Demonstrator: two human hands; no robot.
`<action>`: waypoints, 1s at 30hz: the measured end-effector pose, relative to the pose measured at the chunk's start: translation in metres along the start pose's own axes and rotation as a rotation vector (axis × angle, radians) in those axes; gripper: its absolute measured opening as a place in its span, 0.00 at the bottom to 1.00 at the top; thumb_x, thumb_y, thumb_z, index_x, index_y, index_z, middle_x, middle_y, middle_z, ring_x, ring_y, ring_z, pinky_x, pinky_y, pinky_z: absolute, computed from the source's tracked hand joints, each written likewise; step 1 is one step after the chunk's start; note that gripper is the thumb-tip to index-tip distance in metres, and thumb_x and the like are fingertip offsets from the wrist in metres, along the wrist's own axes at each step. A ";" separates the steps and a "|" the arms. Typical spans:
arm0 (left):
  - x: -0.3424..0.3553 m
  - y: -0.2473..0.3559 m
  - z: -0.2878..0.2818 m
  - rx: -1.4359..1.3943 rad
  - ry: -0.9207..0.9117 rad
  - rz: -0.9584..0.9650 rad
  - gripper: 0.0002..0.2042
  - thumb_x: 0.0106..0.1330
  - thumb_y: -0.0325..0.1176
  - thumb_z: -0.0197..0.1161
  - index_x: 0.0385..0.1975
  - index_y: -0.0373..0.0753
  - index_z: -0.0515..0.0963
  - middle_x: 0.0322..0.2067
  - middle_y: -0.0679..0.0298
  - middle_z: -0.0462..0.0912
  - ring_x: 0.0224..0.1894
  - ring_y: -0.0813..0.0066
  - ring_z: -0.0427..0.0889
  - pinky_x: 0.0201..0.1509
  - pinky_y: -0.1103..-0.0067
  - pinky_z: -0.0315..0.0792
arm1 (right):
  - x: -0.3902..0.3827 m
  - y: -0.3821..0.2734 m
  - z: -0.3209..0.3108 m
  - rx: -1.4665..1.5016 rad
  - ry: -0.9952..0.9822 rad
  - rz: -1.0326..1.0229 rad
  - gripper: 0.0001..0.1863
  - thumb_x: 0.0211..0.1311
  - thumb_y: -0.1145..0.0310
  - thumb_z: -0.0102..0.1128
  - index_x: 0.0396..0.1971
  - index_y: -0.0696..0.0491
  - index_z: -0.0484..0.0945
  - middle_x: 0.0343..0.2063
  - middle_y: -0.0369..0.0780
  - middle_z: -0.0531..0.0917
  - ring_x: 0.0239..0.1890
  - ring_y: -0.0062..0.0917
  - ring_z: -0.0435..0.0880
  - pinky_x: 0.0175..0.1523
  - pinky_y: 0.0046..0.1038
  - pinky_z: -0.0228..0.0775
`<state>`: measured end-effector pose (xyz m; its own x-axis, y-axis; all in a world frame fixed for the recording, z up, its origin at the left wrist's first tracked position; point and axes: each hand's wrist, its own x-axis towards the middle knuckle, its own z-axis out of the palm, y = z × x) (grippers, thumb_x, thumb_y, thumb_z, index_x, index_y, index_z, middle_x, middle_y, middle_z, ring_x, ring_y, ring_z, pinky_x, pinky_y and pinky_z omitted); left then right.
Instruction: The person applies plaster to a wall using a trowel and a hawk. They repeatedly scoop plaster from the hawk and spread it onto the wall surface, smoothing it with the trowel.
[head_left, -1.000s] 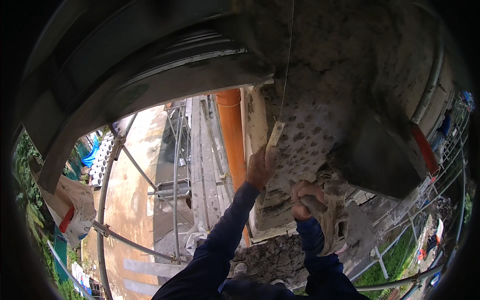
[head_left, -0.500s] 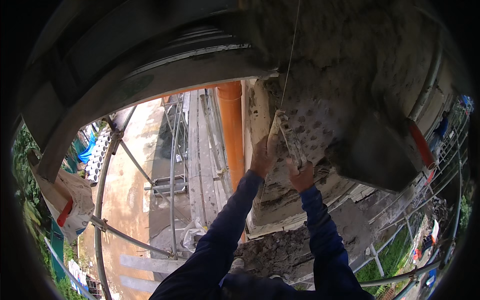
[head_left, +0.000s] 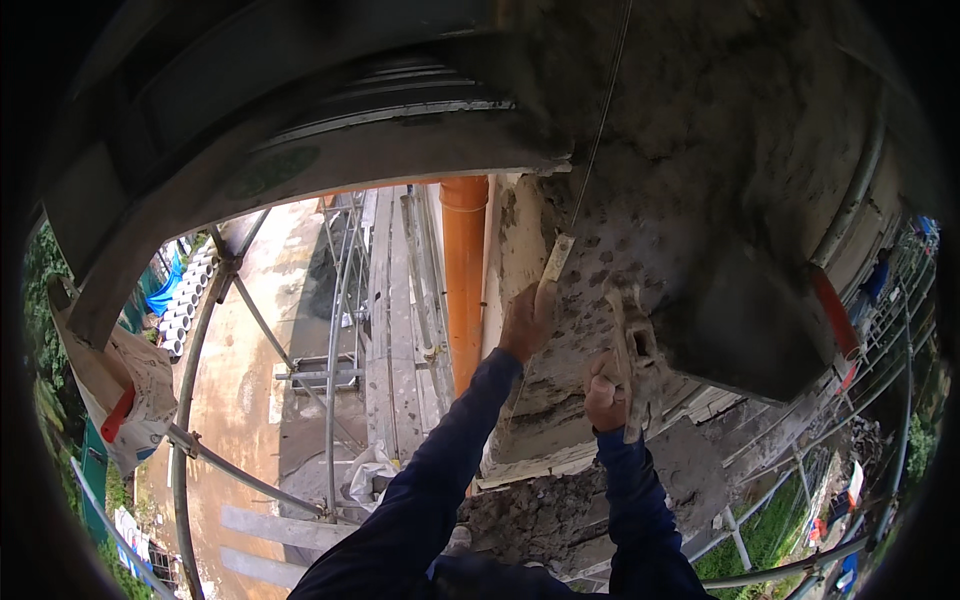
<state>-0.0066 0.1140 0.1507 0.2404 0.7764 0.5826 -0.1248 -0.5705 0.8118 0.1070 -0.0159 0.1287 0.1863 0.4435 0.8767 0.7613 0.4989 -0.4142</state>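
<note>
My left hand [head_left: 525, 322] is closed round a short pale wooden strip [head_left: 557, 258] at the corner of a mortar-covered wall [head_left: 590, 272]. From the strip's upper end a thin string [head_left: 602, 130] runs upward. My right hand [head_left: 604, 393] grips a mortar-smeared wooden float [head_left: 630, 345], seen nearly edge-on beside the wall; its fingers are partly hidden. Pock marks cover the wet grey mortar near both hands. Right of the float, a dark smooth-faced slab or board [head_left: 745, 335] juts out.
An orange pipe [head_left: 464, 280] runs beside the wall corner. Scaffold tubes [head_left: 245, 470] and planks [head_left: 385, 330] lie to the left. Loose mortar [head_left: 535, 520] lies below my hands. A pale sack [head_left: 130, 400] hangs far left. A red tube end [head_left: 835, 312] is at right.
My right hand has moved down and right with the float, away from the strip and string. My left hand still holds the strip at the wall corner. The view has shifted slightly.
</note>
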 end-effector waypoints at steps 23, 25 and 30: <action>-0.029 -0.002 -0.012 0.079 -0.078 0.074 0.18 0.72 0.44 0.52 0.35 0.30 0.74 0.21 0.45 0.76 0.26 0.45 0.79 0.29 0.64 0.70 | -0.094 0.004 -0.027 -0.209 -0.263 0.222 0.22 0.73 0.59 0.46 0.58 0.60 0.67 0.44 0.46 0.78 0.35 0.36 0.81 0.37 0.38 0.76; -0.027 -0.004 -0.010 0.066 -0.078 0.043 0.18 0.72 0.43 0.52 0.35 0.30 0.74 0.21 0.45 0.76 0.26 0.44 0.79 0.30 0.64 0.70 | -0.088 0.003 -0.026 -0.218 -0.268 0.276 0.20 0.71 0.60 0.50 0.55 0.59 0.70 0.39 0.44 0.78 0.32 0.34 0.79 0.35 0.36 0.74; -0.027 -0.011 -0.015 0.119 -0.087 -0.015 0.18 0.71 0.43 0.53 0.35 0.30 0.74 0.21 0.45 0.76 0.26 0.46 0.80 0.30 0.65 0.70 | -0.053 -0.026 -0.032 0.036 -0.125 0.155 0.16 0.60 0.62 0.65 0.42 0.57 0.77 0.21 0.39 0.77 0.17 0.24 0.75 0.23 0.26 0.66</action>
<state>-0.0262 0.1034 0.1262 0.3243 0.7622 0.5602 -0.0067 -0.5904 0.8071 0.0974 -0.0766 0.1007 0.2193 0.6044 0.7659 0.7063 0.4433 -0.5520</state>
